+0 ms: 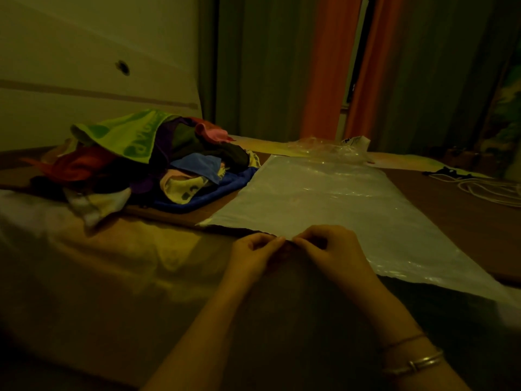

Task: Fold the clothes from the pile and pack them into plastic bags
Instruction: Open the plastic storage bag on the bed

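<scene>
Left hand (253, 251), right hand (328, 249) pinch plastic bag (332, 198) near edge; clothes pile (146, 162) left

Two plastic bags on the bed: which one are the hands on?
The flat bag spread out in front. Both hands, left hand and right hand, pinch its near edge. The crumpled bag lies beyond it, untouched.

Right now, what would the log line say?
left hand: pinches bag edge | right hand: pinches bag edge | plastic bag: flat on bed | clothes pile: unfolded, beside bag
</scene>
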{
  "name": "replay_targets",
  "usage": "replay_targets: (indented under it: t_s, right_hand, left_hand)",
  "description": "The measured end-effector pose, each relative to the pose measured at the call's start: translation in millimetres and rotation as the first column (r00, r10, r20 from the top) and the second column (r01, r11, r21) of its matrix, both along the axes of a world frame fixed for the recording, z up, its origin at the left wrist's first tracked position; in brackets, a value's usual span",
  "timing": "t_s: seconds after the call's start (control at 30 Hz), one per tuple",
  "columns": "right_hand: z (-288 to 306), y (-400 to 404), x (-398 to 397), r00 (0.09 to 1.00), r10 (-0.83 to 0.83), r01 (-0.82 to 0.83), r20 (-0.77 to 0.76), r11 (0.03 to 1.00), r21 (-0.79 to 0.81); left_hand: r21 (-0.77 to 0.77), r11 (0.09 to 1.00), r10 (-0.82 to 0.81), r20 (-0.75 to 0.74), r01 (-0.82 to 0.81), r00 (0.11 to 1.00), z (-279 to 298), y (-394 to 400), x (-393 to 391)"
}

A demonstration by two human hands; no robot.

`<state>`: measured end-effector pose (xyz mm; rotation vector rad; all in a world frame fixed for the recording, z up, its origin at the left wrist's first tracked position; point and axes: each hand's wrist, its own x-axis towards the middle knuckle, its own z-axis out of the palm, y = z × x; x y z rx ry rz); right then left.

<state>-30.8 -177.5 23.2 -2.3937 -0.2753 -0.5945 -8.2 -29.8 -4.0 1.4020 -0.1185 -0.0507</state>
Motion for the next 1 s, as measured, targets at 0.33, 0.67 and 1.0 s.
replay_targets:
  t_s: [0.33, 0.67, 1.0]
  right_hand:
    - [-0.9, -3.7, 1.4, 1.0, 0.014, -0.015, -0.018, 0.995, -0.1]
    - [-0.3, 6.4, 0.0, 0.999, -0.036, 0.038, 0.025, 0.994, -0.103]
    - [-5.7, 18.0, -0.2, 0.995, -0.09, 0.092, 0.051, 0.995, -0.033]
  left_hand:
    - [0.138, 0.99, 0.011, 0.109, -0.026, 0.994, 0.1, 2.6, -0.3]
    - [0.153, 0.988, -0.005, 0.085, -0.008, 0.996, 3.9, 3.1, -2.9]
    - [0.058, 0.998, 0.014, -0.167, -0.004, 0.986, 8.5, 0.8, 0.0]
